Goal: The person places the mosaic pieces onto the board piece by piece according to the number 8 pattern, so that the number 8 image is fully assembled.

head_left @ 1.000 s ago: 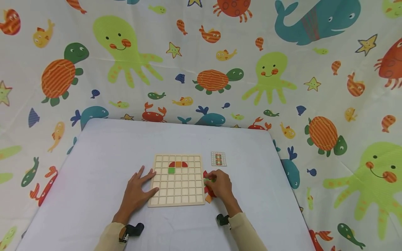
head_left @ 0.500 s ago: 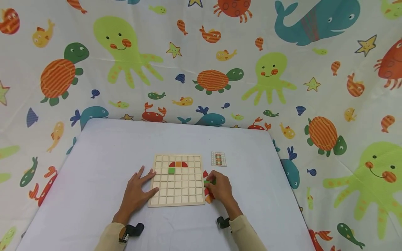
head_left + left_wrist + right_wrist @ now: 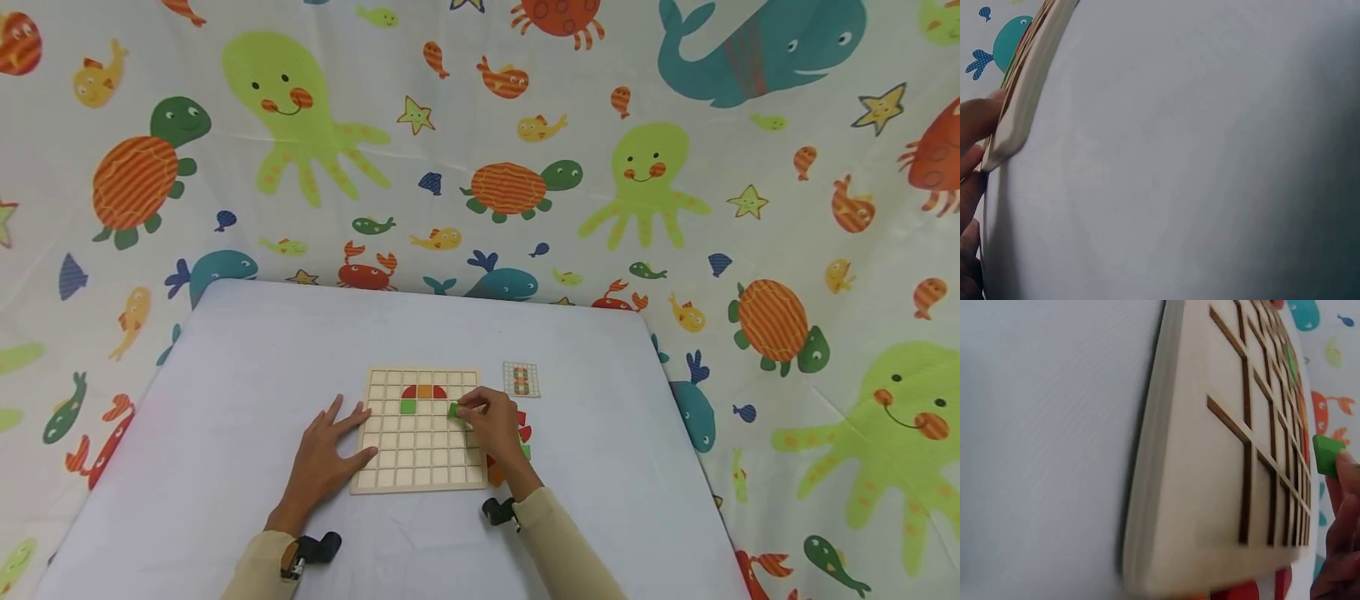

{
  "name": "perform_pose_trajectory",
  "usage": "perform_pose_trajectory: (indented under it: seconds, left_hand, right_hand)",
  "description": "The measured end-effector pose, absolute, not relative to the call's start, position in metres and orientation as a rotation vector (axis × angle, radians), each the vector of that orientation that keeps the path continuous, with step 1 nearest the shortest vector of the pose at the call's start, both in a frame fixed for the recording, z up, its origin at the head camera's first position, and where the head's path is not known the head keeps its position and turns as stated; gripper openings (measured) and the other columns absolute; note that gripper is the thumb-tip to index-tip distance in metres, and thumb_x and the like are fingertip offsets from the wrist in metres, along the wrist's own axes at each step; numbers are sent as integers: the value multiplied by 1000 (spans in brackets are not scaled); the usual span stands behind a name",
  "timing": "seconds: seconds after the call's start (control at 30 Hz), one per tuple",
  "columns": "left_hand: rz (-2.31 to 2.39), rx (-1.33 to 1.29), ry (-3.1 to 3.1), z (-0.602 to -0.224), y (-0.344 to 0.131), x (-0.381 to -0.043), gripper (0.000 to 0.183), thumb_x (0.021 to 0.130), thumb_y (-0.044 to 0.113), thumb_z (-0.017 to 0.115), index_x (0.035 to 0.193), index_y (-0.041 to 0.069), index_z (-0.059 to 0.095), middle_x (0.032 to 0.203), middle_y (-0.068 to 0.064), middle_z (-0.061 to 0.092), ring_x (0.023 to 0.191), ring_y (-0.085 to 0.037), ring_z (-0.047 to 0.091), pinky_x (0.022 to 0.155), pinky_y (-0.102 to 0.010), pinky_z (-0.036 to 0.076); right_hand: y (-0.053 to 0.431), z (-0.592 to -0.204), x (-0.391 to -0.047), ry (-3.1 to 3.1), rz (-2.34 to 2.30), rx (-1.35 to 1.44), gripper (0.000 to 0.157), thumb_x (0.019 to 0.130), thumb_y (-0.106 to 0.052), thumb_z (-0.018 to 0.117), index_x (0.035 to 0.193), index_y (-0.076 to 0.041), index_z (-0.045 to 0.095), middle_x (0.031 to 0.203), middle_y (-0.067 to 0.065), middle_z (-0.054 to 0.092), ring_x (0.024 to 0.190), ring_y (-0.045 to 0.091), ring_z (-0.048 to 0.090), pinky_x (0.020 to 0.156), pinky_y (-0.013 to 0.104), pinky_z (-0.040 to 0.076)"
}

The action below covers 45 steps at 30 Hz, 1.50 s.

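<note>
A wooden grid board (image 3: 420,458) lies on the white table. In its upper rows sit two red rounded pieces flanking an orange square (image 3: 425,391), with a green square (image 3: 408,407) below the left one. My right hand (image 3: 495,425) pinches another green square block (image 3: 1327,454) between thumb and fingertips, over the right part of the board. My left hand (image 3: 322,458) lies at the board's left edge, fingers spread, with thumb and fingertips on the frame. The left wrist view shows its fingers (image 3: 979,119) against the board's side.
Loose red, green and orange pieces (image 3: 526,433) lie to the right of the board, partly hidden by the right hand. A small pattern card (image 3: 521,379) with a coloured grid lies beyond them. A sea-animal printed cloth (image 3: 420,125) hangs behind the table.
My right hand has picked up the green block from the loose pieces and moved left and up over the board. The left hand has stayed at the board's edge.
</note>
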<state>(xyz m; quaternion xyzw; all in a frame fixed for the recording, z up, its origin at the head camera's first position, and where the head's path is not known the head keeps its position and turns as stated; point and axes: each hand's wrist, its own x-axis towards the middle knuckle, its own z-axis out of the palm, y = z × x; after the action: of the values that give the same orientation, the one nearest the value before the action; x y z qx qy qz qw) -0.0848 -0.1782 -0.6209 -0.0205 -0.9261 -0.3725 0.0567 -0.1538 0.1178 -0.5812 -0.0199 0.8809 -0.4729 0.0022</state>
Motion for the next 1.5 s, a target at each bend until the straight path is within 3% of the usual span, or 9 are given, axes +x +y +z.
perform_pose_trajectory:
  seconds: [0.2, 0.43, 0.77, 0.87, 1.2, 1.5]
  left_hand:
    - [-1145, -43, -2832, -619, -178, -84, 71, 83, 34, 89, 146, 11, 65, 167, -33, 36, 153, -60, 32, 124, -74, 25]
    - [-1126, -45, -2833, -619, -178, -84, 70, 83, 33, 89, 145, 11, 66, 166, -33, 37, 154, -58, 33, 125, -74, 24]
    - [-1123, -51, -2828, -619, -179, -85, 70, 83, 33, 89, 146, 11, 66, 166, -32, 37, 154, -58, 34, 125, -74, 24]
    - [-1132, -42, -2835, -619, -179, -85, 70, 84, 33, 89, 146, 11, 65, 167, -33, 36, 154, -59, 32, 124, -74, 23]
    - [-1140, -49, -2825, -620, -178, -84, 70, 83, 33, 89, 145, 10, 66, 166, -33, 36, 154, -59, 32, 125, -73, 23]
    - [-1144, -59, -2819, -621, -178, -85, 70, 84, 34, 89, 146, 11, 66, 167, -33, 36, 155, -57, 32, 126, -72, 22]
  right_hand:
    - [96, -588, -163, 2806, -1379, -85, 5, 92, -19, 85, 94, -19, 80, 86, -4, 76, 69, 7, 60, 60, 24, 48]
    - [81, -586, -165, 2898, -1222, -112, 5, 94, -21, 82, 97, -20, 79, 91, -5, 75, 83, 12, 68, 65, 26, 49]
    - [78, -584, -163, 2913, -1102, -136, 8, 90, -16, 85, 90, -21, 79, 90, -6, 67, 81, 10, 63, 66, 26, 48]
    - [83, -582, -162, 2860, -1129, -126, 10, 89, -16, 86, 92, -21, 79, 91, -6, 68, 81, 9, 60, 68, 27, 47]
    - [134, -572, -171, 2827, -1329, -71, 6, 97, -12, 77, 101, -17, 78, 90, 2, 71, 60, 11, 55, 51, 24, 45]
    - [161, -568, -169, 2845, -1089, 151, 10, 89, -21, 86, 95, -19, 79, 86, -2, 70, 73, 16, 59, 60, 30, 44]
